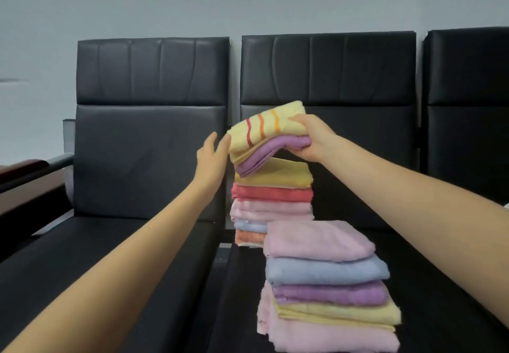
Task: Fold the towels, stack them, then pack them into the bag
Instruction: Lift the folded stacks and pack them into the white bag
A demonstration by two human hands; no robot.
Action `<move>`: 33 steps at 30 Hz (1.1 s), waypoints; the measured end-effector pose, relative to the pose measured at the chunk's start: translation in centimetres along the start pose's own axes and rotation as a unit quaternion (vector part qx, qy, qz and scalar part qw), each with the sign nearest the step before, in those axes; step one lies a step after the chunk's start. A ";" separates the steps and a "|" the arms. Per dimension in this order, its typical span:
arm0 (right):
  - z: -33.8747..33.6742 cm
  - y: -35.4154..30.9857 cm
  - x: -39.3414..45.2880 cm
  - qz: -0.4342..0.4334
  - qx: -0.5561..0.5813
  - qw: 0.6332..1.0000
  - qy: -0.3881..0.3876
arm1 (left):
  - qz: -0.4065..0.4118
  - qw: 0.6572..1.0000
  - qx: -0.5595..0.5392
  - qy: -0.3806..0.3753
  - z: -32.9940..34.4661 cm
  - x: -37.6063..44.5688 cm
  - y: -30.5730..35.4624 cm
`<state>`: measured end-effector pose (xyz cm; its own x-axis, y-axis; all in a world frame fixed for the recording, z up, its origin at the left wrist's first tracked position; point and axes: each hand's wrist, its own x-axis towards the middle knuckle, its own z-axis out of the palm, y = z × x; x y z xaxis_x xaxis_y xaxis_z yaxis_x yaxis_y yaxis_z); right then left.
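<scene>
Two stacks of folded towels stand on a black seat. The far stack holds yellow, red, pink, blue and orange towels. My right hand grips a striped yellow towel and a purple towel together, their right side lifted off that stack. My left hand is flat, fingers straight, touching the left edge of the lifted towels. The near stack has pink, blue, purple, yellow and pink towels. No bag is in view.
A row of black padded chairs runs along a pale wall, with a narrow gap between seats. A metal armrest and a dark wooden surface sit at the left.
</scene>
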<state>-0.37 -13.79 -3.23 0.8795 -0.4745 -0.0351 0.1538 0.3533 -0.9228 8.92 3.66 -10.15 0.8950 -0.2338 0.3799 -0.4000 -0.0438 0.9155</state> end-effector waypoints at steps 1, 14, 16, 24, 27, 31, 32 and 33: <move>-0.5 -0.5 -1.7 -0.004 0.035 0.999 -0.012 | -0.030 0.999 -0.040 0.005 -0.1 -0.7 0.5; -14.9 5.5 -11.3 0.190 -0.415 0.886 0.085 | -0.283 0.938 0.094 -0.176 7.1 -12.9 -0.9; -15.3 5.6 -11.2 0.260 -0.377 0.886 0.071 | -0.370 0.917 0.046 -0.144 6.6 -13.1 -0.8; -15.7 9.3 -11.7 0.243 -0.221 0.943 0.055 | -0.428 0.888 -0.029 -0.165 5.6 -13.6 -0.8; -15.0 8.4 -10.8 0.165 -0.227 0.958 0.055 | -0.365 0.923 -0.034 -0.120 6.0 -12.7 -0.4; -14.0 7.3 -10.2 0.180 -0.264 0.946 0.055 | -0.379 0.914 -0.055 -0.138 5.7 -12.6 0.3; -13.9 7.1 -10.2 0.179 -0.278 0.942 0.054 | -0.380 0.912 -0.056 -0.143 5.5 -12.4 0.5; -13.8 6.7 -10.4 0.182 -0.290 0.938 0.052 | -0.380 0.911 -0.054 -0.149 5.2 -12.2 0.8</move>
<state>-14.68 -17.58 -14.38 0.7730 -0.4940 -0.3980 -0.4453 0.0242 -0.8951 -3.36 1.43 -14.76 0.8062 -0.4293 -0.4071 0.3485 -0.2115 0.9131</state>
